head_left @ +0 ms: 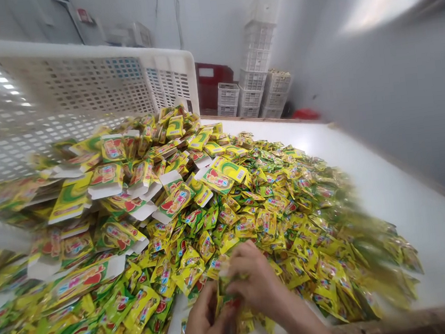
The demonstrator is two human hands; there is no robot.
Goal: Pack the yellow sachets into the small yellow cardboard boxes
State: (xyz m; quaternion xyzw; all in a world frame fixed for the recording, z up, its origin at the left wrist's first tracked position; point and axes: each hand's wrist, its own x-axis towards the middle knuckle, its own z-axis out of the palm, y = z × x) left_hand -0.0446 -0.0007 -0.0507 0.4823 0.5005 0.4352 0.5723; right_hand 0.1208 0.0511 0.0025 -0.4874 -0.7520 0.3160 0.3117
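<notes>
At the front edge of the table, my left hand (203,319) is closed around a green and yellow printed pack (228,301). Fingers and blur cover most of it, so whether it is a carton or a sachet is unclear. My right hand (255,276) comes over from the right, its fingers curled closed at the top of the same pack; anything else in them is hidden. Around both hands lies a wide heap of small shiny yellow and green sachets (266,221). Behind, to the left, printed cartons (105,177) are piled up, several with white end flaps open.
A white perforated crate (172,60) lies tipped at the left, with cartons spilling from its mouth. The white tabletop (426,229) shows at the right, with a brown rim (424,318). Stacked crates (251,86) and a dark red box (213,82) stand beyond the table.
</notes>
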